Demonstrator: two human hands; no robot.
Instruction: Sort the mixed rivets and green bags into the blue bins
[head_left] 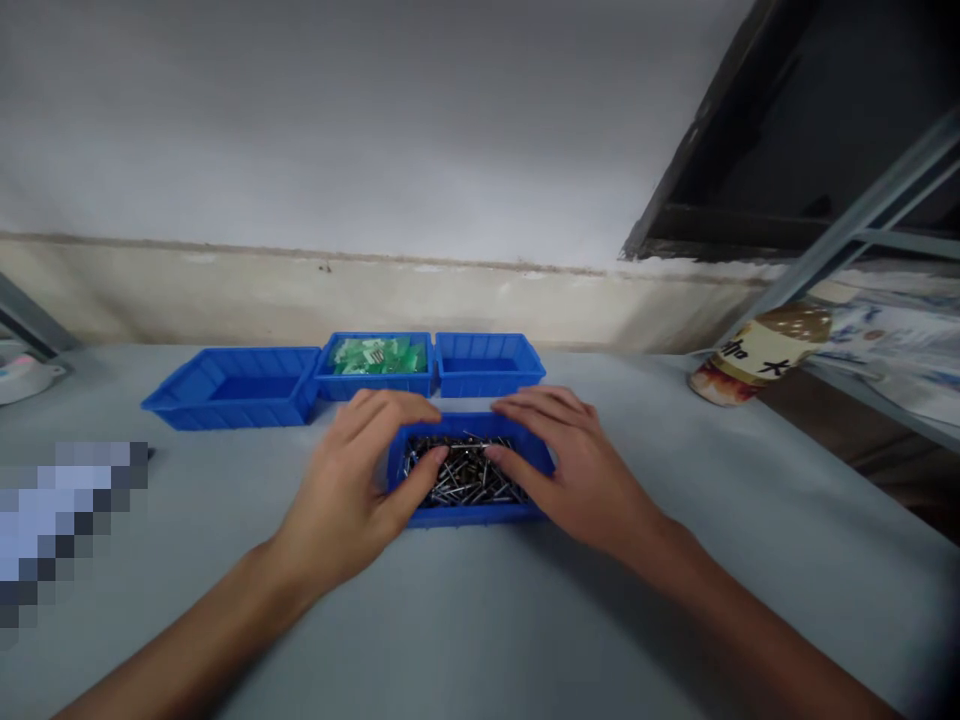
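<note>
In the middle of the table, a small blue bin [472,516] holds a heap of thin metal pins [472,478], which look like rivets or nails. My left hand [360,460] is over the bin's left side, its thumb apart from its curved fingers. Mirroring it on the right side, my right hand [574,465] has its thumb over the pins and its fingers near the far rim. One pin lies crosswise between the two thumb tips; whether either thumb touches it I cannot tell. Both hands hide the bin's side walls.
Behind stand three blue bins: one at left [232,412], a middle one [375,384] with green bagged items [379,354], and one at right [491,382]. A labelled bottle [765,350] stands far right by a metal frame [862,235]. A pixelated object [60,510] lies left.
</note>
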